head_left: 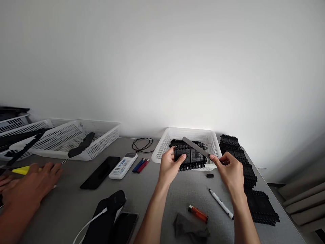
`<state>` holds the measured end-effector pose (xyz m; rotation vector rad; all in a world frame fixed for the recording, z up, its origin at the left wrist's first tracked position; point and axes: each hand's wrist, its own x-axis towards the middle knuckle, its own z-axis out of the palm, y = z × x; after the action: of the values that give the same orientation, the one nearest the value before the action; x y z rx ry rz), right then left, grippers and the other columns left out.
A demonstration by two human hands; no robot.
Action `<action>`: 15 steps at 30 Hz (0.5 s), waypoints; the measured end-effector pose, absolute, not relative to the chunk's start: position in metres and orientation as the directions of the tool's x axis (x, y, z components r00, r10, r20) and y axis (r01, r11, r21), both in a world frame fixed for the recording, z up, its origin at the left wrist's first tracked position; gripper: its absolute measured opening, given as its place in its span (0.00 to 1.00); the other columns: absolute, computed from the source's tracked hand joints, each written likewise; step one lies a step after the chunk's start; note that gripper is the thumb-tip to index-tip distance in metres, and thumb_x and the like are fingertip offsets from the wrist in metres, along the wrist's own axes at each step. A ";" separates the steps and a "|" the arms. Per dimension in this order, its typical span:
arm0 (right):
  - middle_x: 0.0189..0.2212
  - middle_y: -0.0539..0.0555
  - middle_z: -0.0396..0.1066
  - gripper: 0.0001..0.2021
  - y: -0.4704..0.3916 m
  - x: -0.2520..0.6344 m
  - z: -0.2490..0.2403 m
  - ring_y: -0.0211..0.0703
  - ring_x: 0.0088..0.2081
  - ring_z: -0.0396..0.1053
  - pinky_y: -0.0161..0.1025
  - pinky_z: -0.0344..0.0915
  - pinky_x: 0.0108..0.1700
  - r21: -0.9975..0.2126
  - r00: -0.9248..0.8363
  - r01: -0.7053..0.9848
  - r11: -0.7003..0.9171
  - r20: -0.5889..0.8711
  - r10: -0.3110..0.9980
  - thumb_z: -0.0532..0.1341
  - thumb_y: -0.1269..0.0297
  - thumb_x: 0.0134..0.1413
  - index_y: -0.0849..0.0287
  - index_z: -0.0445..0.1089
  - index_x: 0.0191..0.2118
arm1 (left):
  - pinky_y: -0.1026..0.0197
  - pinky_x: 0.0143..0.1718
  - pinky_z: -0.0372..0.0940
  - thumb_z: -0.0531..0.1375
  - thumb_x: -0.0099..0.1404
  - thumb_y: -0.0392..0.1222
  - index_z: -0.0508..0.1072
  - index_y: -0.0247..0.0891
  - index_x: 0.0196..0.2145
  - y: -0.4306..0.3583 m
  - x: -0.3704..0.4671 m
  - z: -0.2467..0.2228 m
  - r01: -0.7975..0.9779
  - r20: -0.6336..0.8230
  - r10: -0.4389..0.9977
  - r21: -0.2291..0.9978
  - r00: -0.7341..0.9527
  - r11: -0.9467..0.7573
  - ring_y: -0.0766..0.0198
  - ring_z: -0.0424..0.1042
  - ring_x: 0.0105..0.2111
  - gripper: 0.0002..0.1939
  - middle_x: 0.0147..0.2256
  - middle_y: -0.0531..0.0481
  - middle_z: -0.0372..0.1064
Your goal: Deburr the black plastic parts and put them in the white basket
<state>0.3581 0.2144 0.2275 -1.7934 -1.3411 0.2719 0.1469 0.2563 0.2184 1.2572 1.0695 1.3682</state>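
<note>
My left hand (169, 167) grips a black plastic panel (194, 158) with toothed edges, its thumb pressed on the near face. In my right hand (231, 169), a flat grey strip (195, 145) is pinched by its near end between thumb and fingers. The strip slants up and left across the panel's upper part; whether it touches the panel I cannot tell. Both are held over the front of a white plastic basket (215, 142), where more black toothed pieces (175, 143) lie partly hidden behind the panel.
Stacked black toothed panels (261, 205) line the right table edge. A white marker (220, 203), its black cap (210, 175), an orange lighter (198, 213) and a dark cloth (189, 228) lie nearby. Phones, a power bank (123, 166) and another person's hands (33, 183) are leftward.
</note>
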 end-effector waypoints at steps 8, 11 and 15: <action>0.18 0.50 0.68 0.29 0.212 0.333 0.226 0.42 0.20 0.63 0.34 0.50 0.21 -0.702 0.342 0.711 -0.043 0.292 0.893 0.60 0.31 0.46 0.54 0.62 0.21 | 0.62 0.32 0.68 0.68 0.55 0.46 0.73 0.35 0.38 0.256 0.153 0.213 -0.040 0.173 0.985 0.984 -0.003 -0.173 0.56 0.77 0.33 0.16 0.31 0.45 0.78; 0.17 0.50 0.67 0.29 0.214 0.348 0.227 0.42 0.20 0.63 0.34 0.51 0.21 -0.714 0.383 0.696 -0.073 0.284 0.879 0.60 0.30 0.45 0.55 0.62 0.21 | 0.60 0.38 0.69 0.69 0.54 0.47 0.72 0.34 0.45 0.255 0.148 0.221 -0.103 0.156 0.988 0.982 -0.009 -0.156 0.55 0.78 0.36 0.23 0.34 0.44 0.79; 0.18 0.51 0.68 0.28 0.217 0.365 0.228 0.42 0.21 0.64 0.34 0.51 0.21 -0.738 0.418 0.669 -0.080 0.285 0.863 0.60 0.31 0.46 0.55 0.63 0.21 | 0.59 0.38 0.69 0.70 0.51 0.48 0.73 0.33 0.43 0.255 0.144 0.226 -0.129 0.130 0.991 0.982 -0.045 -0.135 0.54 0.78 0.37 0.24 0.34 0.43 0.79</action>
<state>0.3647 0.2165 0.2277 -1.8152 -1.3183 0.2833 0.1440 0.2554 0.2260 1.1881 1.0704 1.3929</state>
